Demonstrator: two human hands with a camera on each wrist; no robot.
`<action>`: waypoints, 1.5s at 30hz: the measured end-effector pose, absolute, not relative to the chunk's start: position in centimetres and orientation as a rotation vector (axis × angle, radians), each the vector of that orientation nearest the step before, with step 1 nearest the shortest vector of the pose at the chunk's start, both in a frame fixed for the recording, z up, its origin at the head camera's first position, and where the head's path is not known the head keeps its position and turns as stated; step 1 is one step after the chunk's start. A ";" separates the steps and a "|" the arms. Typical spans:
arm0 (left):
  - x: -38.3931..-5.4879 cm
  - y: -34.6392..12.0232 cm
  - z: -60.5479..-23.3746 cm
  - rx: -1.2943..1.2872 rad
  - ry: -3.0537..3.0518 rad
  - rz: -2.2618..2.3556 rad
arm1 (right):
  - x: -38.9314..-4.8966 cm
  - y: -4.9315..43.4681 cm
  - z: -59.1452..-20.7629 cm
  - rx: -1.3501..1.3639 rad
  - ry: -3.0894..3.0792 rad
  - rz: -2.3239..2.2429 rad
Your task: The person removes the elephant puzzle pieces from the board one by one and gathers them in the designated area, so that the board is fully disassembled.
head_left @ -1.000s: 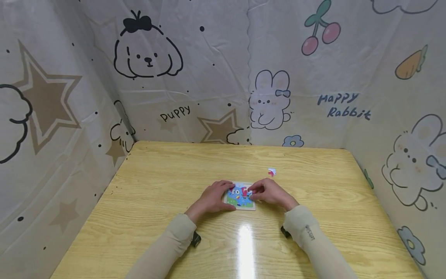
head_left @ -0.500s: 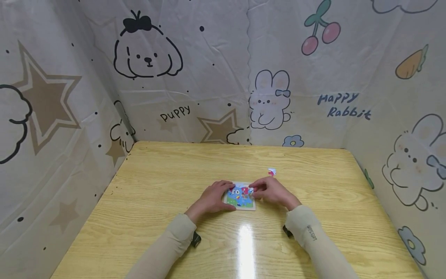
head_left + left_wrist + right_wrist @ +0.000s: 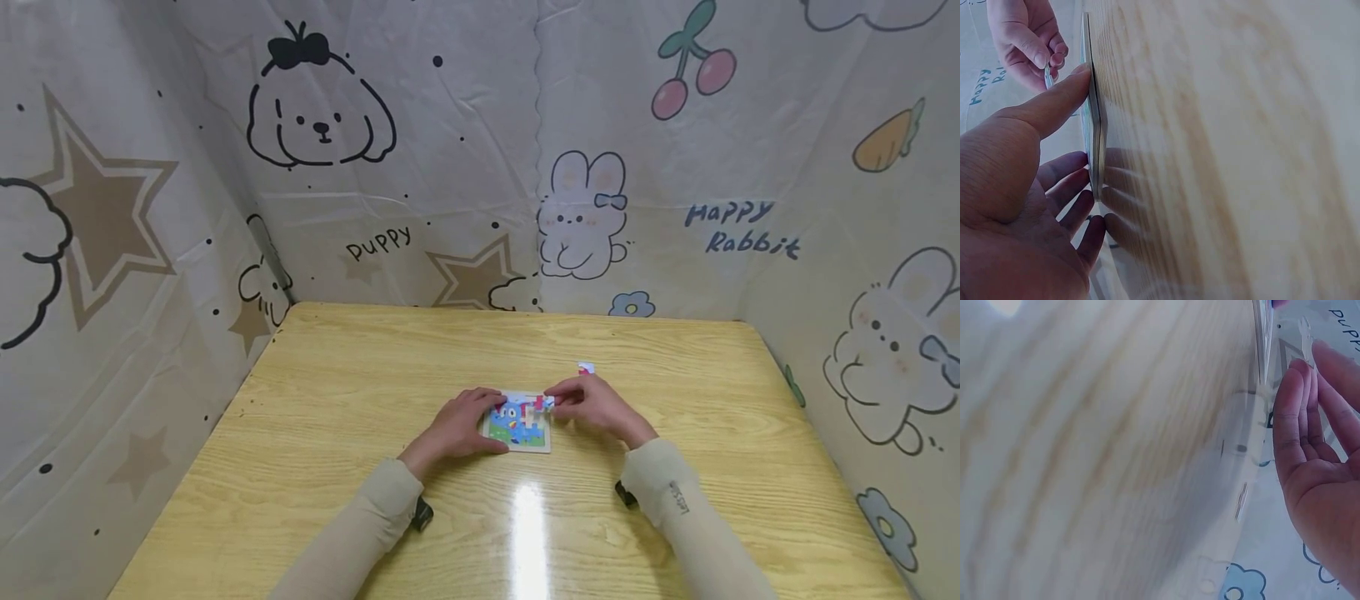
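A small framed jigsaw puzzle (image 3: 517, 433) with a blue cartoon picture lies flat on the table; a pale gap shows at its right-centre. My left hand (image 3: 456, 422) holds it from the left, thumb at the near edge and fingers at the far side. In the left wrist view the thumb presses the board's edge (image 3: 1093, 119). Just above the puzzle's upper right corner, my right hand (image 3: 600, 408) pinches a puzzle piece (image 3: 550, 403) between thumb and fingertips. The right wrist view shows this piece (image 3: 1306, 340) edge-on, raised off the table.
Another loose puzzle piece (image 3: 586, 367), white and pink, lies beyond my right hand, partly covered by it. The wooden table (image 3: 375, 358) is enclosed at the back and sides by printed cloth (image 3: 465, 108). Dark wrist devices (image 3: 422, 514) sit under both sleeves.
My right hand has moved right and slightly away, drawing the pinched piece from the puzzle's right side and uncovering a pale gap. My left hand has kept its place.
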State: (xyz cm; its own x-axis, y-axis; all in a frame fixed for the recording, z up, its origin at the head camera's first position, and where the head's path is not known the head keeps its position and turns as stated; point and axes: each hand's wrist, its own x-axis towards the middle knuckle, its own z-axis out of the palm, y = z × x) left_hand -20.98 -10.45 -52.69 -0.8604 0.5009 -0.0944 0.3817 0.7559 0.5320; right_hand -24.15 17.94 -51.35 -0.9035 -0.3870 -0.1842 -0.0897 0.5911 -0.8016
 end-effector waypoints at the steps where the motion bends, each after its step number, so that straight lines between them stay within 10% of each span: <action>1: -21.0 -10.4 -52.7 0.695 2.723 0.749 | -24.2 18.1 -51.3 -0.376 2.486 -1.225; 45: -21.1 -10.5 -52.9 0.693 2.738 0.719 | -26.5 26.7 -51.2 -0.101 2.697 -1.286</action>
